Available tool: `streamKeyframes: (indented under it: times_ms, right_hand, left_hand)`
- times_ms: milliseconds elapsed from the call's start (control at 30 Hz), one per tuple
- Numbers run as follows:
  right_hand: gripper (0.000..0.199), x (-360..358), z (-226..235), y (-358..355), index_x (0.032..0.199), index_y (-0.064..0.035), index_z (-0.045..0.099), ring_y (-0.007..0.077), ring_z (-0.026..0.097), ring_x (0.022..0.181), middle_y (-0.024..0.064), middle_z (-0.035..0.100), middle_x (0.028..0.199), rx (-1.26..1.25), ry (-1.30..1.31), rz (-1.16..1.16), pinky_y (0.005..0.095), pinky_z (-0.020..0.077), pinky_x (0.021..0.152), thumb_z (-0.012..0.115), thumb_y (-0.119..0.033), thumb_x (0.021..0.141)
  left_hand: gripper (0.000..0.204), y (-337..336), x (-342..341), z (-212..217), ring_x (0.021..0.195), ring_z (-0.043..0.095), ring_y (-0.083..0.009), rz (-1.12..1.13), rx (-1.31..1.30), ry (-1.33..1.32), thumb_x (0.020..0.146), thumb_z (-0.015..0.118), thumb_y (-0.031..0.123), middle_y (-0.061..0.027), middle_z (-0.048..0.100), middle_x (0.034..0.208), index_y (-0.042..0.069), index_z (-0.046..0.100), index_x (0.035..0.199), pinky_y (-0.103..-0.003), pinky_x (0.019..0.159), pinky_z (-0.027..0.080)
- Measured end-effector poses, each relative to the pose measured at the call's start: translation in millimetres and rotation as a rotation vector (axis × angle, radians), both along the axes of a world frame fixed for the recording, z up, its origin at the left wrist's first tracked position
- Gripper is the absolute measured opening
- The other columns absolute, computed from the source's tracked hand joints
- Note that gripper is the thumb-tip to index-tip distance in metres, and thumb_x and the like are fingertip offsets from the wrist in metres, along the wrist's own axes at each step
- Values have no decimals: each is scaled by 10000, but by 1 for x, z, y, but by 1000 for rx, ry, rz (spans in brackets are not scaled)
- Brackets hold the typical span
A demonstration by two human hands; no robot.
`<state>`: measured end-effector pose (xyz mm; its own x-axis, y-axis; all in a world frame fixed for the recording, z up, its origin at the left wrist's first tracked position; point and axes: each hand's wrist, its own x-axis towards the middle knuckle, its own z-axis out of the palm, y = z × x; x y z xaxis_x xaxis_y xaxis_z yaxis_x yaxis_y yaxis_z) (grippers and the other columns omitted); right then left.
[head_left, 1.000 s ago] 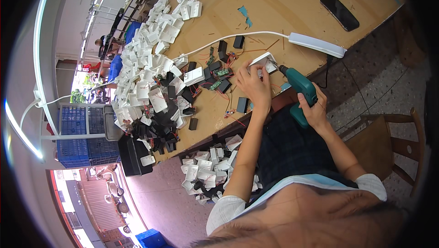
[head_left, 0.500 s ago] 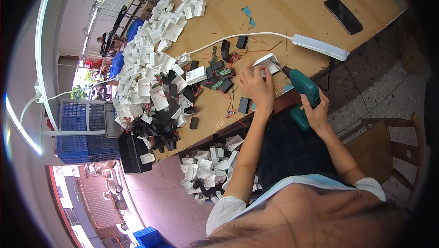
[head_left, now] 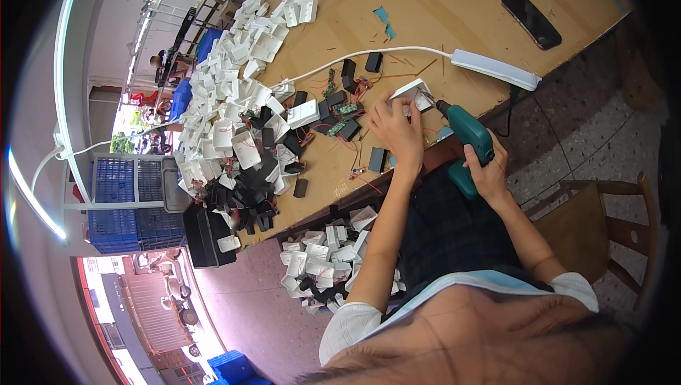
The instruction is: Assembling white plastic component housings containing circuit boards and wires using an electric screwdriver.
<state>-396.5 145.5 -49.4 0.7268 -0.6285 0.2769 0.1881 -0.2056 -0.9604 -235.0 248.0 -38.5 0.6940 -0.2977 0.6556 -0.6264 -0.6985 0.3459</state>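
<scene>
left hand (head_left: 394, 129) pins white plastic part (head_left: 413, 92) | right hand (head_left: 488, 172) grips teal power screwdriver (head_left: 467, 141), bit at part's 4 o'clock | wooden table (head_left: 454, 23)

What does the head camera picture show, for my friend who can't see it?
A person's left hand holds a small white plastic part on a wooden table while the right hand grips a teal power screwdriver pointed at it. Heaps of white and black parts cover the table's left side, and a white power strip and a black phone lie farther back.
</scene>
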Motion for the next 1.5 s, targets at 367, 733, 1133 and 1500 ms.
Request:
streamKeyframes:
  times_ms: [367,733,1133,1500]
  right_hand:
    - [254,-1,1,0,1025,57,620,237,603,730,126,586,890,-36,-4,-5,355,485,686,679,-182,964]
    - [275,-36,-8,-14,1048,73,612,147,629,651,100,586,910,43,-122,53,285,494,576,642,-193,986]
    - [417,-64,-17,-31,1105,95,601,139,632,637,89,609,854,110,-70,12,273,495,582,651,-298,975]
    - [356,-55,-10,-24,1067,80,607,143,637,625,96,613,852,106,-109,14,278,506,577,662,-256,964]
  left_hand:
    - [135,1,2,-4,1168,541,-317,21,2,-19,816,776,137,-90,607,1207,101,691,914,-465,988,370]
    - [133,-2,0,-1,1178,537,-326,15,-6,-21,824,752,113,-113,601,1219,73,673,924,-478,1001,366]
    - [267,42,-9,21,1149,584,-312,-573,68,47,828,773,67,-83,651,1212,88,700,1084,-426,1021,401]
    - [138,25,-12,7,851,639,-218,-530,-85,173,833,783,68,-17,689,876,107,722,950,-419,980,388]
